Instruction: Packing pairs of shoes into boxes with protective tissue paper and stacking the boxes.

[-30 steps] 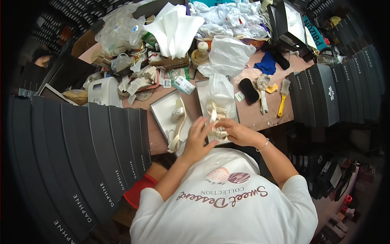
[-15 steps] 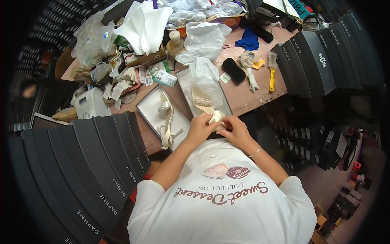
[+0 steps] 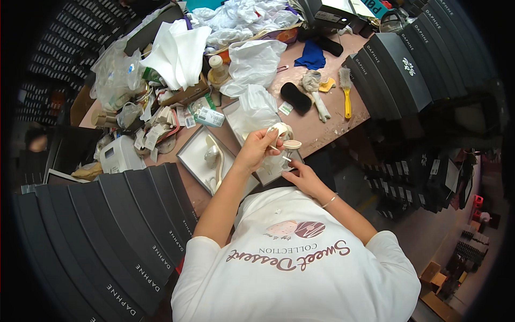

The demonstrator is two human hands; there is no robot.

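Observation:
A cream high-heeled sandal [image 3: 292, 144] is held up over the right half of an open shoe box [image 3: 234, 114]. My left hand [image 3: 257, 150] is closed on its pale straps. My right hand [image 3: 307, 178] is at the sandal's clear heel, thumb and forefinger curled around it; the exact contact is too small to make out. A narrow white bit shows by the forefinger. The matching sandal [image 3: 220, 161], with a pearly ornament, lies in the box's other grey-edged half [image 3: 185, 152]. White tissue [image 3: 258, 104] sits at the box's far end.
Stacked black shoe boxes stand at left [image 3: 118, 214] and at right [image 3: 394, 75]. On the pink table lie a yellow-handled brush [image 3: 347, 99], a black sponge [image 3: 296, 98], a blue cloth [image 3: 310, 55], a bottle [image 3: 217, 70] and a white label device [image 3: 124, 153].
The sandal has been lifted and turned, its heel end now showing. My left hand has moved up with the straps; my right hand has shifted down to the heel. The view has shifted slightly.

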